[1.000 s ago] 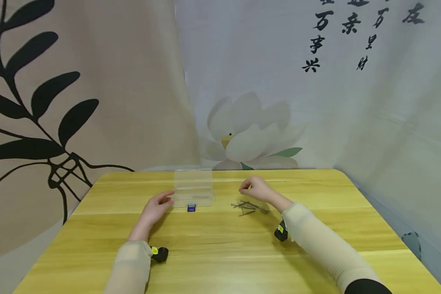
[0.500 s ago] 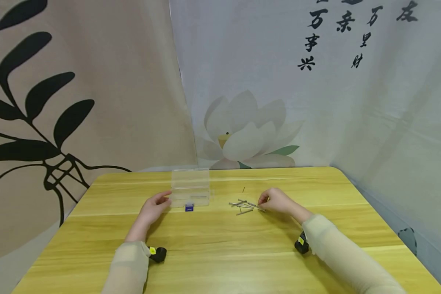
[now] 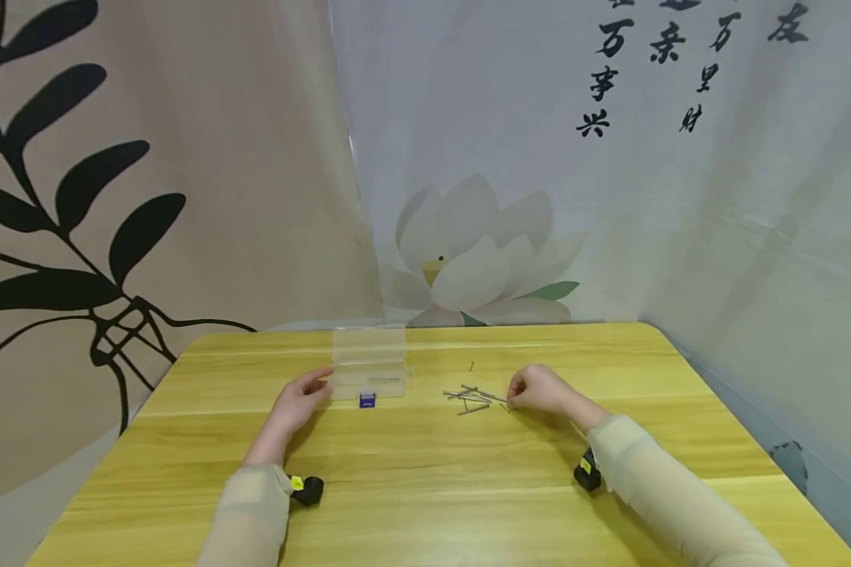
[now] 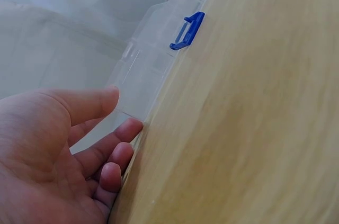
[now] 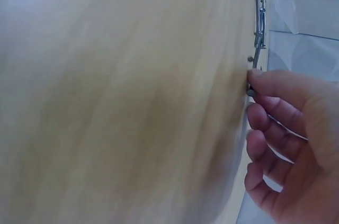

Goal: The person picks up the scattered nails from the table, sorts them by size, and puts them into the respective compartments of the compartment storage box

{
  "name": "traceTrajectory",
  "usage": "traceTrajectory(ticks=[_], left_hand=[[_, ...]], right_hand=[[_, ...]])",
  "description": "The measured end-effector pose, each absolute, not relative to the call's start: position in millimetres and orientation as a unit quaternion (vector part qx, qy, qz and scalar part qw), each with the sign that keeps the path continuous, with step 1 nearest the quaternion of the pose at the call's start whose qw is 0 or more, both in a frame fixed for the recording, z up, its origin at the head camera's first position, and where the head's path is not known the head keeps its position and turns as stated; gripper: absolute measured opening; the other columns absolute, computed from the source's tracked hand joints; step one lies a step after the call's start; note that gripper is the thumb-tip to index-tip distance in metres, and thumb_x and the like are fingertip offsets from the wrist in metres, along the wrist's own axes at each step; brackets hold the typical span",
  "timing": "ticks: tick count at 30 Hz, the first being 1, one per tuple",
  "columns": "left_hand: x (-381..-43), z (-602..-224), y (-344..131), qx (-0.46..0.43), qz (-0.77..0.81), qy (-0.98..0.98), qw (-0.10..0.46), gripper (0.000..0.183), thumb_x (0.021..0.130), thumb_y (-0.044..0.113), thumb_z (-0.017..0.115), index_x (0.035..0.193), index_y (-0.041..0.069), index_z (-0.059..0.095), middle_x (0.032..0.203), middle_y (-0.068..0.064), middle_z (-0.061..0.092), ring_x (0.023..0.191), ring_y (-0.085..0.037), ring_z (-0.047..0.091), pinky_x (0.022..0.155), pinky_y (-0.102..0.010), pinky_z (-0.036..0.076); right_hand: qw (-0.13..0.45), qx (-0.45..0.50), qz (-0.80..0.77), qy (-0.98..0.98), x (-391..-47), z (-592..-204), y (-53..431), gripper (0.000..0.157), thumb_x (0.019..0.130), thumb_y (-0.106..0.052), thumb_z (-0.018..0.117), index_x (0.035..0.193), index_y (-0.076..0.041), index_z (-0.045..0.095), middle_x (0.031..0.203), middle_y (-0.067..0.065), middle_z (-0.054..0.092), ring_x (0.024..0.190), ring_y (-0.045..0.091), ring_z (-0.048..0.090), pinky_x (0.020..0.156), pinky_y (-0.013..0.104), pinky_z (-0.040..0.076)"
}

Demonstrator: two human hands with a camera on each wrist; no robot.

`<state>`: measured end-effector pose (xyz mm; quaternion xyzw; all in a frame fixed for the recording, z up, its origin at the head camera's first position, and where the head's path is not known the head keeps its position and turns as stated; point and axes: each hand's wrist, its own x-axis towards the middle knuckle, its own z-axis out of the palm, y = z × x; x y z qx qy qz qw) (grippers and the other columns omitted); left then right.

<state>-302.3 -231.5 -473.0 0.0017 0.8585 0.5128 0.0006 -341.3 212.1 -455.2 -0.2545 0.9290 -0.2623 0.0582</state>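
In the head view my left hand (image 3: 299, 405) touches the left end of a clear plastic box (image 3: 351, 390), whose lid stands raised at the back. A blue latch (image 4: 189, 32) hangs on the box's front. In the left wrist view the thumb and loosely bent fingers (image 4: 127, 127) meet the box's corner without closing round it. My right hand (image 3: 544, 389) is at the right end of a loose pile of metal nails (image 3: 468, 396). Between its thumb and index finger it pinches a nail (image 5: 251, 92) by the head end. The other fingers are curled beneath.
A small nail (image 3: 471, 366) lies apart behind the pile, and another short nail (image 3: 505, 408) lies near the right hand. The wooden table (image 3: 411, 488) ends at a hanging cloth (image 3: 482, 118) behind the box.
My right hand has moved right and nearer, from behind the pile to its right end, and now pinches a nail. The small nail behind the pile has come into view. My left hand stays put.
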Motion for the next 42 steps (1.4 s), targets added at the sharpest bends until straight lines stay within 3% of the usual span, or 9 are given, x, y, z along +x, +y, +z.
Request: traceTrajectory(ticks=[17,30,42], left_hand=[[-303,-475,-227,-0.005,0.518,0.855,-0.013,0.042,0.099,0.015,0.057,0.14,0.006,0.052,0.126,-0.021,0.057,0.115,-0.035,0.052,0.094,-0.048,0.042],[-300,-473,-230,-0.013,0.518,0.855,-0.02,0.041,0.099,0.015,0.057,0.138,0.006,0.053,0.123,-0.019,0.058,0.112,-0.033,0.053,0.091,-0.048,0.044],[-300,-474,-229,-0.007,0.514,0.857,-0.032,0.039,0.098,0.012,0.058,0.136,0.005,0.055,0.121,-0.019,0.06,0.112,-0.034,0.053,0.093,-0.049,0.042]], right_hand=[[0.104,-0.299,-0.252,0.914,-360,-453,214,0.009,0.076,-0.006,0.068,0.07,-0.012,0.064,0.064,-0.006,0.056,0.057,0.009,0.045,0.059,0.027,0.039],[0.154,-0.292,-0.275,0.903,-376,-450,208,0.007,0.078,-0.004,0.07,0.083,-0.01,0.072,0.074,-0.004,0.065,0.061,0.011,0.054,0.058,0.029,0.047],[0.143,-0.313,-0.296,0.891,-384,-440,212,0.009,0.086,-0.003,0.063,0.087,-0.001,0.072,0.075,0.005,0.066,0.06,0.022,0.058,0.055,0.034,0.05]])
